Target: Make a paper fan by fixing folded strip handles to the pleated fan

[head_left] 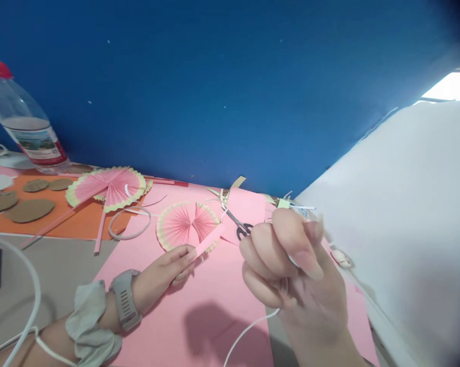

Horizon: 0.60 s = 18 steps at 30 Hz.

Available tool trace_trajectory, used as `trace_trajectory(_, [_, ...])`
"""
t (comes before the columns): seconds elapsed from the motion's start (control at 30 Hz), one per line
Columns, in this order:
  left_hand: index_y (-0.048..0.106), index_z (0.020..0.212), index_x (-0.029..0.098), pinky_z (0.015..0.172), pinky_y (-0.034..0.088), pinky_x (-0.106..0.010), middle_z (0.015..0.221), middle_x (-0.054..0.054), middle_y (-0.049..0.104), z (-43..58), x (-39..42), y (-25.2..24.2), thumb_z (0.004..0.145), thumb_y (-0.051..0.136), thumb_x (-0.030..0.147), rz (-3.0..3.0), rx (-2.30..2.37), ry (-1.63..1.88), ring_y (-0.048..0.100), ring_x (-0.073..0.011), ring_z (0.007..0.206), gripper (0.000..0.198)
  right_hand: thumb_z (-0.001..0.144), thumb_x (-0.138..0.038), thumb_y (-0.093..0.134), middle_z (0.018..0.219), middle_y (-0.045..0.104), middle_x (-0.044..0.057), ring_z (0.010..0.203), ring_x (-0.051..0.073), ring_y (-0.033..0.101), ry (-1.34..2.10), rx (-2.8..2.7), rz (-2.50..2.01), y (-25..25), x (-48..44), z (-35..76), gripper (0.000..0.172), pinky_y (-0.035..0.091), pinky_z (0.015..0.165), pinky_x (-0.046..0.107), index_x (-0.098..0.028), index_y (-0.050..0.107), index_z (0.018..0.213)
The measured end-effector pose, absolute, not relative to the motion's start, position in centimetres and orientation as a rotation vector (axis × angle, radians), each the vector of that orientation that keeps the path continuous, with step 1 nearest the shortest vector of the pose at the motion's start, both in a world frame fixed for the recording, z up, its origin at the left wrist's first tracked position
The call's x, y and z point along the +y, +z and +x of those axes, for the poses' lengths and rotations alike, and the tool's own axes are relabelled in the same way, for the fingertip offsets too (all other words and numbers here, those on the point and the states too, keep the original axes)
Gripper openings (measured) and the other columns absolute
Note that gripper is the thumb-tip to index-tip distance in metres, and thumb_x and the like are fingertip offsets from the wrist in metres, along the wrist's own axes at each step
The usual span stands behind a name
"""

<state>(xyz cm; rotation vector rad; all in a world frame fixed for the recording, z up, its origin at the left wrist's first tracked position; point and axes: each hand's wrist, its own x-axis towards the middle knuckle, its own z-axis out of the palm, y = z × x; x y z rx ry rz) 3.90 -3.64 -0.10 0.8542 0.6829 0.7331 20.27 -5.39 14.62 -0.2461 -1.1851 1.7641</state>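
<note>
Pink strip (pixel 211 240), slanted in front of pleated pink fan (pixel 175 226), yellow-edged

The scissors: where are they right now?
In the head view, the scissors lie just right of centre on pink paper, between the nearer pleated disc and the right hand.

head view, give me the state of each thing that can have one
Bottle, capped, seemingly part full
Left pleated paper, fanned open
Middle pleated paper, fanned open
Cardboard discs, lying flat
Scissors, lying down, blade opening unclear
Left hand, pinching
Pink strip, held at one end
Right hand, fingers curled, grip contents unclear
</note>
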Motion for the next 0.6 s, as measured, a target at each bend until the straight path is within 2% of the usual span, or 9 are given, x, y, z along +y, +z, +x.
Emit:
trace_trajectory(0.17, [0.044,0.077,0.018,0.046,0.010,-0.025,0.055,0.009,0.027,3.78,-3.65,-0.20,0.090,0.051,0.044,0.853,0.689,0.719,0.015,-0.0060,0.047,0.029,0.098,-0.039,0.038,0.056,0.021,-0.006,0.048,0.008,0.014,1.719,-1.117,-0.287,14.60,-5.45,20.04,0.042,0.020,0.037,0.013,-0.018,0.033,0.062])
trace_trajectory(0.43, [0.049,0.082,0.017,0.047,0.011,-0.025,0.053,0.010,0.025,3.82,-3.67,0.04,0.090,0.051,0.042,0.861,0.692,0.713,0.016,-0.0055,0.046,0.027,0.098,-0.039,0.038,0.058,0.023,-0.006,0.049,0.009,0.016,1.679,-1.147,-0.412,14.29,-5.35,19.76,0.033,0.024,0.035,0.010,-0.021,0.049,0.074])
trace_trajectory(0.6, [0.049,0.079,0.017,0.046,0.011,-0.024,0.052,0.010,0.026,3.88,-3.67,0.31,0.086,0.055,0.047,0.860,0.702,0.715,0.017,-0.0048,0.045,0.032,0.096,-0.045,0.043,0.055,0.028,-0.007,0.046,0.007,0.016,1.770,-1.213,-0.425,14.49,-5.84,20.46,0.029,0.026,0.036,0.011,-0.022,0.049,0.078])
